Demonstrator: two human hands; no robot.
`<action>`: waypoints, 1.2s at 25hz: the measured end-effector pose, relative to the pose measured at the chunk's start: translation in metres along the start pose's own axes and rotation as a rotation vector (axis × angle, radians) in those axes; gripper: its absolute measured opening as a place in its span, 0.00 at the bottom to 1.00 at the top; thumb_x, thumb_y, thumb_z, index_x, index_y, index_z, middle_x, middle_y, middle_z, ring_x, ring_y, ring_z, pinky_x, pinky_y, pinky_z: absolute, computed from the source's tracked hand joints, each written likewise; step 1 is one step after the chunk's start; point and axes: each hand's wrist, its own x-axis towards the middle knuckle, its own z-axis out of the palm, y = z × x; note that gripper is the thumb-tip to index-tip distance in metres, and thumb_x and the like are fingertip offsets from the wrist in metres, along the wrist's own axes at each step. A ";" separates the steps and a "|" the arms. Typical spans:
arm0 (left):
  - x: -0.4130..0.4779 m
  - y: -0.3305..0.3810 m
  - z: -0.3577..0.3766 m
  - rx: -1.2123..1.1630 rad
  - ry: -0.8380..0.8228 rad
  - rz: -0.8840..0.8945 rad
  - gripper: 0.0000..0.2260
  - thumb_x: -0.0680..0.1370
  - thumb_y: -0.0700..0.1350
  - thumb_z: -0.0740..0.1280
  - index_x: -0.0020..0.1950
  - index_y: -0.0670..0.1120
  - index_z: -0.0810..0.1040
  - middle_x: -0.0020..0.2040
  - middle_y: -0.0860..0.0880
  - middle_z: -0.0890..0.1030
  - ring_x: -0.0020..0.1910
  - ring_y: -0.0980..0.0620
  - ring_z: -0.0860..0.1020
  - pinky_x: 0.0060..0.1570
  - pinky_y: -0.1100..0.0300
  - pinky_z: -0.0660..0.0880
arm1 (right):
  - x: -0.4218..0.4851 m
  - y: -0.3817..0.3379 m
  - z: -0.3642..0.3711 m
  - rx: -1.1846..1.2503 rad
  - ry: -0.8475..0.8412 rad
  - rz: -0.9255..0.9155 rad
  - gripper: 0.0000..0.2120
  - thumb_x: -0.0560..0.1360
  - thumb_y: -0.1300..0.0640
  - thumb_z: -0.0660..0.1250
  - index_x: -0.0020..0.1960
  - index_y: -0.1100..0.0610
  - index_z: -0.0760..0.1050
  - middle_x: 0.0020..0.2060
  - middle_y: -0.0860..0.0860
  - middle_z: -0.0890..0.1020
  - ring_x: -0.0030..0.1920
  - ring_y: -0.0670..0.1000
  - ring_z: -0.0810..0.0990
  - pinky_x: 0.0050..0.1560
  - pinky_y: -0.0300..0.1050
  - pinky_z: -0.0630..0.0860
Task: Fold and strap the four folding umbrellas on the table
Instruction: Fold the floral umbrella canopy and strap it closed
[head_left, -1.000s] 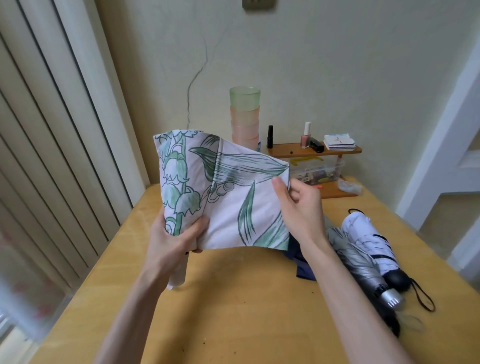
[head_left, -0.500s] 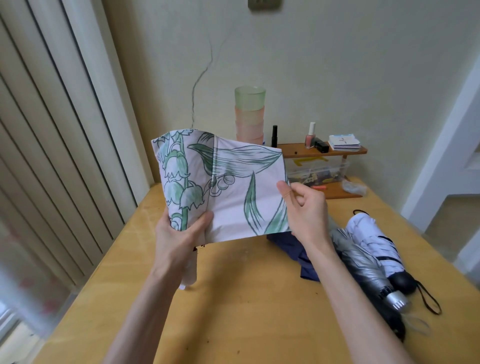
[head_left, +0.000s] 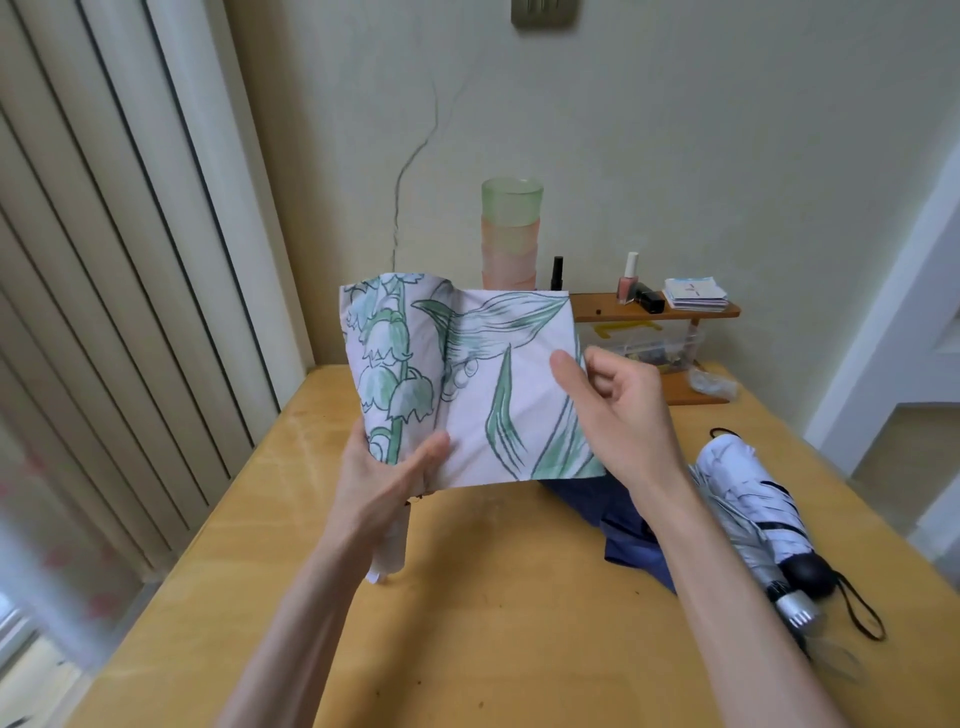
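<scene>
1. Both hands, the left hand and the right hand, are raised above the yellow wooden counter. They are apart from one another, and each is clamped on the white folding umbrella printed with green bell flowers and leaves.
2. The left hand grips the lower left of that umbrella, thumb laid across the front of the cloth and fingers curled behind. The umbrella's white handle hangs down below this hand.
3. The right hand pinches the right edge of the cloth, thumb on the front and fingers behind, so one panel is spread flat between the two hands.
4. Under the right hand and forearm, a loose navy blue umbrella lies on the counter, partly hidden by the arm.
5. Right of the right forearm lies a silver-grey folding umbrella. Just beside it, on the far side from the arm, is a white folding umbrella with black trim and a black wrist loop.
6. Beyond the hands, by the wall, stands a stack of translucent cups, green over pink. To its right, beyond the right hand, a low brown wooden shelf carries a black bottle, a pink nail-polish bottle and a pile of cards.
7. Left of the left hand hang pale vertical blinds.
</scene>
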 end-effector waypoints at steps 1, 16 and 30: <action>0.000 -0.001 -0.001 0.022 -0.053 -0.019 0.39 0.61 0.58 0.85 0.66 0.46 0.77 0.56 0.46 0.85 0.45 0.53 0.85 0.38 0.63 0.81 | 0.001 -0.009 0.002 0.029 -0.039 -0.026 0.24 0.85 0.55 0.68 0.31 0.51 0.65 0.24 0.42 0.66 0.27 0.47 0.62 0.33 0.42 0.59; -0.029 0.031 0.017 -0.075 -0.416 -0.012 0.09 0.68 0.43 0.74 0.41 0.40 0.77 0.35 0.42 0.79 0.33 0.48 0.74 0.32 0.59 0.74 | 0.067 -0.097 0.071 -0.100 -0.470 0.076 0.12 0.86 0.57 0.65 0.56 0.63 0.84 0.50 0.58 0.88 0.45 0.53 0.89 0.48 0.49 0.85; -0.027 0.035 0.002 0.233 -0.536 0.088 0.10 0.78 0.36 0.74 0.45 0.45 0.74 0.31 0.56 0.78 0.30 0.58 0.75 0.36 0.64 0.74 | 0.087 -0.067 0.018 -0.348 -0.067 0.292 0.22 0.71 0.34 0.78 0.54 0.51 0.87 0.52 0.48 0.88 0.56 0.52 0.85 0.60 0.52 0.80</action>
